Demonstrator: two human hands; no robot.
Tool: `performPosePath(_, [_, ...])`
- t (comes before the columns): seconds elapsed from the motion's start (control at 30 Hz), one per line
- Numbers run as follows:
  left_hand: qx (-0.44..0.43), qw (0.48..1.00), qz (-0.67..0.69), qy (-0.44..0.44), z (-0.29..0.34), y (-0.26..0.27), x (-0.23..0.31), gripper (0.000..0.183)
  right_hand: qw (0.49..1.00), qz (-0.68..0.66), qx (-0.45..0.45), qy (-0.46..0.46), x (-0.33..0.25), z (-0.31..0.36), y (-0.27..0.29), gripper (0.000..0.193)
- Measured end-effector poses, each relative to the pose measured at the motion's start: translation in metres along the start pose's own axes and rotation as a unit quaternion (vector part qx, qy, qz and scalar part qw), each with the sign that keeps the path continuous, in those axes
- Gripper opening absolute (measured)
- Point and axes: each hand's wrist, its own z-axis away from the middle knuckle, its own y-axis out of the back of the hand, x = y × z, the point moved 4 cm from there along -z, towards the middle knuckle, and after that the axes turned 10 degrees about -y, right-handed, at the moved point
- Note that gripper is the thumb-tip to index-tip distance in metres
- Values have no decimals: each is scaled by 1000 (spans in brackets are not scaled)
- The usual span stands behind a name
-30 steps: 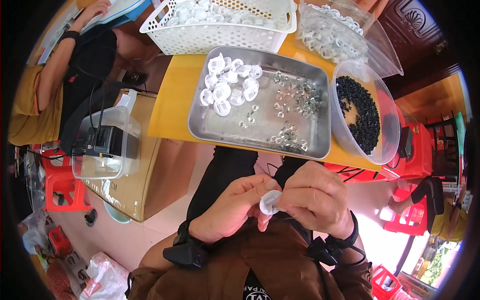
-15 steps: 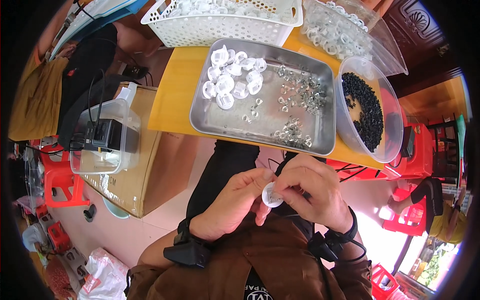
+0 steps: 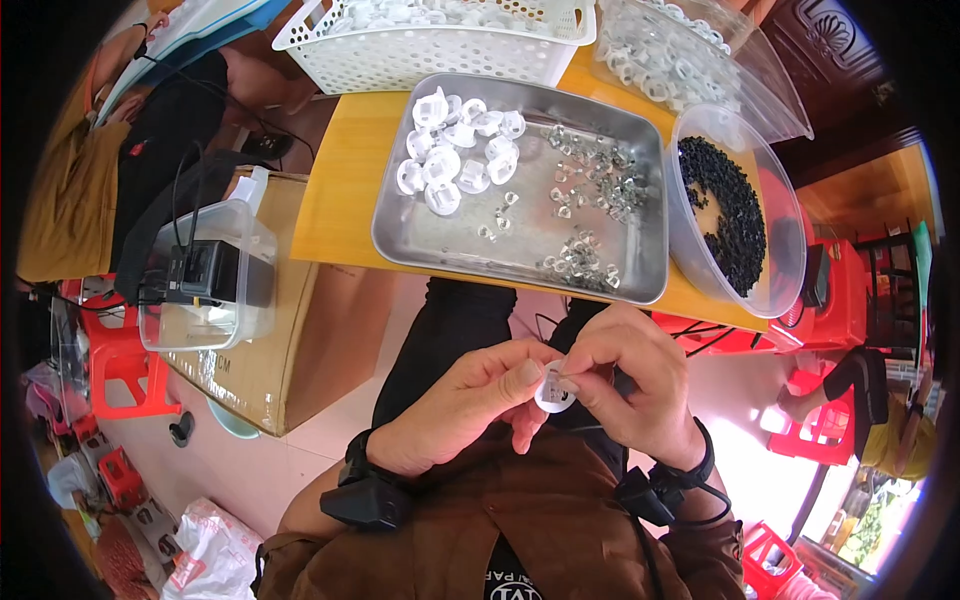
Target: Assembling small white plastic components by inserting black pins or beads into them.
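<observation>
A small white round plastic part [image 3: 552,394] is between my two hands, above my lap and just in front of the tray. My left hand [image 3: 475,398] grips its left edge with thumb and fingers. My right hand [image 3: 635,385] is closed in a pinch at its right upper edge. A small dark spot shows on the part beside the right thumb; what it is I cannot make out. The metal tray [image 3: 440,245] holds a pile of similar white round parts [image 3: 442,163] at left and small shiny metal clips [image 3: 582,258] at right and centre.
Right of the tray stands a clear round tub [image 3: 790,215] of small black pieces [image 3: 738,215]. Behind are a white perforated basket [image 3: 430,62] and a clear bin [image 3: 665,70] of white parts. A cardboard box [image 3: 300,340] carries a clear container [image 3: 200,335]. A seated person is at far left.
The white part has shifted slightly right and turned in my fingers. My right thumb now lies across its upper right, and a dark spot shows there. The view has moved slightly.
</observation>
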Motion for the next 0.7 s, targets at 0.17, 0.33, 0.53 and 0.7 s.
performPosePath(0.17, [-19,999,-42,-14,-1,-4,2,39,1000,7,20,23,-5,3,0,18])
performPosePath(0.33, [-1,993,-112,-36,0,-3,2,41,999,26,22,-5,-3,5,2,18])
performPosePath(0.53, [12,986,-154,-56,3,-6,3,38,997,61,29,-41,0,11,1,16])
performPosePath(0.7, [-3,981,-184,-66,4,-11,5,34,997,66,38,-13,-2,15,1,19])
